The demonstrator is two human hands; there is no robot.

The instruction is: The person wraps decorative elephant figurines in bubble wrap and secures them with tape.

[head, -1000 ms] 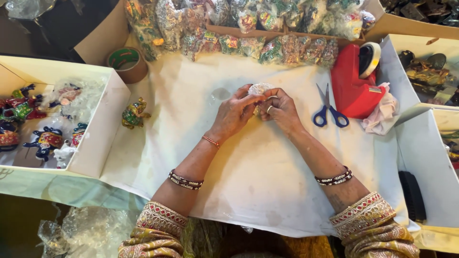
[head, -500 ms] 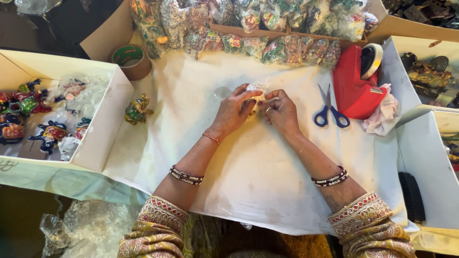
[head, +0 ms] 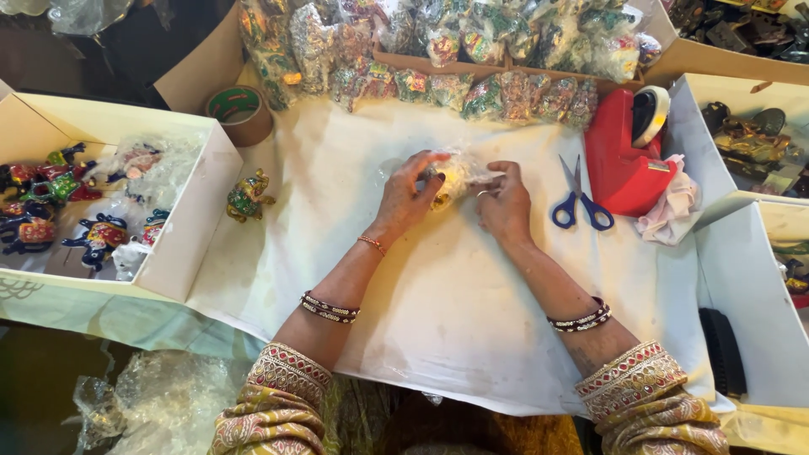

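Hands: two; left hand (head: 406, 198) and right hand (head: 504, 205) both pinch one small figurine in clear wrap (head: 453, 178) at mid-tabletop (head: 438, 312).
Loose figurines: one painted elephant (head: 248, 196) beside the left box (head: 181, 223).
Scissors: one blue-handled pair (head: 579, 200).
Tape dispenser: one, red (head: 625, 150).
Unclear: the figurine's shape, blurred by wrap and fingers.

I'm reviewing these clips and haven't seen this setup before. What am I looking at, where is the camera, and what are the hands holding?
No machine here: a person wears a camera on the head, looking down at their own two bare hands. The left hand and right hand together hold a small figurine in clear wrap over a white cloth. On the cloth lie blue scissors, a red tape dispenser, a brown tape roll and a painted elephant figurine. A box of figurines stands to the left.
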